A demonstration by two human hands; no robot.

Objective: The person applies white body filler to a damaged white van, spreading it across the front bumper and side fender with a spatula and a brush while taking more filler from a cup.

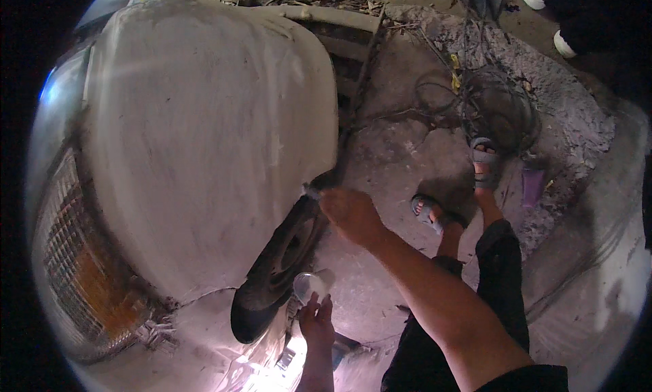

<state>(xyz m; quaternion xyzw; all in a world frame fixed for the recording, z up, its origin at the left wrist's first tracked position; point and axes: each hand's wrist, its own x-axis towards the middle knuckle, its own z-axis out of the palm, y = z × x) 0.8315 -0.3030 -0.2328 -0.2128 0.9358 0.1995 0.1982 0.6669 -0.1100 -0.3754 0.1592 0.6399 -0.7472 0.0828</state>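
A whitish panel (pixel 210 120) curves — near a pale cup (pixel 314 284).

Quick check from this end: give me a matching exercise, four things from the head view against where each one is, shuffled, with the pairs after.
Things
1. Small cup
2. Right hand
3. Dark tyre
4. Purple item

Places
A. On the ground, right of the sandals in the picture
B. Left of the cup, by the lower edge of the pale panel
C. At the fingertips of the left hand
D. At the pale panel's right edge, with a small grey piece in its fingers

Pairs: 1-C, 2-D, 3-B, 4-A
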